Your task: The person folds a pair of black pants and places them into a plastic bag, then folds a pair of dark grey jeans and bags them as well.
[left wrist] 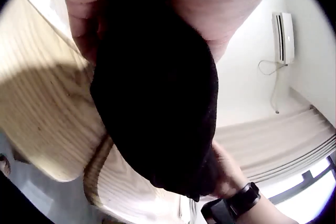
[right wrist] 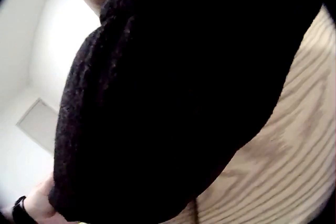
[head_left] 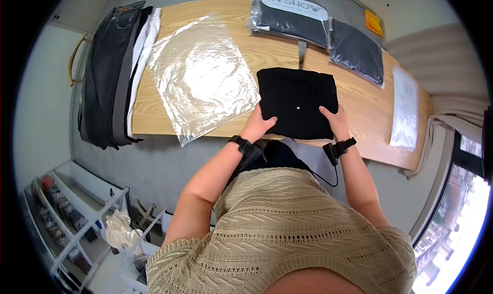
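Both hands hold a folded black garment (head_left: 292, 91) over the near edge of the wooden table in the head view. My left hand (head_left: 258, 124) grips its near left side, thumb on top and fingers underneath. On the near right side, my right hand (head_left: 336, 122) grips it the same way. A small pale round spot, like a button, shows on the upper face. Thick folded layers of black cloth (left wrist: 157, 92) fill the left wrist view between thumb and fingers. In the right wrist view the cloth (right wrist: 173, 103) hides most of the right hand.
Left of the garment lies a flat clear plastic bag (head_left: 203, 73). Dark and white trousers (head_left: 110, 73) are piled at the table's left end. Two bagged dark garments, one labelled (head_left: 295, 24), one plain (head_left: 357, 52), lie at the back. Clear plastic sleeves (head_left: 404, 109) lie far right.
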`<state>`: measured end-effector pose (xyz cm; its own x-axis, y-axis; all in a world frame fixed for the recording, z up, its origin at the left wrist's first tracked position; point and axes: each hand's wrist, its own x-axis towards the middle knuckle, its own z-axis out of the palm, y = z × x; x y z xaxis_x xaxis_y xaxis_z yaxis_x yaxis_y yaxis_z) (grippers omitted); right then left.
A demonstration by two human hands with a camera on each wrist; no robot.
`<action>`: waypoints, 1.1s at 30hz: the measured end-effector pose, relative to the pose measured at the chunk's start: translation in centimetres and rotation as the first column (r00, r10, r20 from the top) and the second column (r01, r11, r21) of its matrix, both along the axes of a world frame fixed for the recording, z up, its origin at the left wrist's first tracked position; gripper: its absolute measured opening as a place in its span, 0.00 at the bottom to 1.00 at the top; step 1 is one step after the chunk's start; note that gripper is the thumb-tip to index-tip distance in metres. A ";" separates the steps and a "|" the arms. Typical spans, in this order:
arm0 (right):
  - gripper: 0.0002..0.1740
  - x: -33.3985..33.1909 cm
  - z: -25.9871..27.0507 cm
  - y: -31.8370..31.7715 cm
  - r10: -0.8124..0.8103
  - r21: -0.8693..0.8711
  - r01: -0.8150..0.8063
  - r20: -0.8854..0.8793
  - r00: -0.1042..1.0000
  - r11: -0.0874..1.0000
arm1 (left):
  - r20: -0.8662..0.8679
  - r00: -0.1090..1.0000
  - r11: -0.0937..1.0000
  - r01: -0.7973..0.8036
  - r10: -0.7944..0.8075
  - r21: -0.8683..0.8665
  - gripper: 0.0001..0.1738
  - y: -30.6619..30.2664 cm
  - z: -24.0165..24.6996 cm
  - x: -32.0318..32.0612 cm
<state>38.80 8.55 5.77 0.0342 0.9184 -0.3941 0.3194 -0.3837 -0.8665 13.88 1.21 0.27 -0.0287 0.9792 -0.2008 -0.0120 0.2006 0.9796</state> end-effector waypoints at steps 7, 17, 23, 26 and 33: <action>0.33 -12.5 0.2 0.6 0.297 0.104 -0.305 0.081 0.951 0.947 | -0.164 0.939 0.935 -0.326 0.303 -0.137 0.35 -7.0 2.8 -10.2; 0.37 -22.5 -7.8 -0.6 0.477 0.026 -0.523 0.370 0.797 0.852 | -0.237 0.790 0.679 -0.609 0.565 -0.409 0.32 -13.2 -5.2 -17.8; 0.40 -21.4 -7.8 0.3 0.473 -0.096 -0.466 0.085 0.877 0.880 | -0.112 0.840 0.727 -0.519 0.530 -0.450 0.34 -13.1 -4.4 -17.9; 0.43 -20.8 -7.7 0.6 0.487 -0.115 -0.524 -0.245 0.838 0.844 | -0.105 0.853 0.808 -0.519 0.512 -0.280 0.35 -12.7 -4.3 -17.5; 0.47 -20.9 -5.1 -0.5 0.545 -0.009 -0.553 -0.158 0.824 0.833 | -0.226 0.768 0.765 -0.632 0.599 -0.122 0.37 -10.6 3.1 -14.3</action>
<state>17.85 8.02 0.69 -0.5294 0.7465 -0.4030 0.3656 -0.2280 -0.9024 -0.38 -9.39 3.33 -0.6613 0.6843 -0.3073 -0.0387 0.3780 0.9250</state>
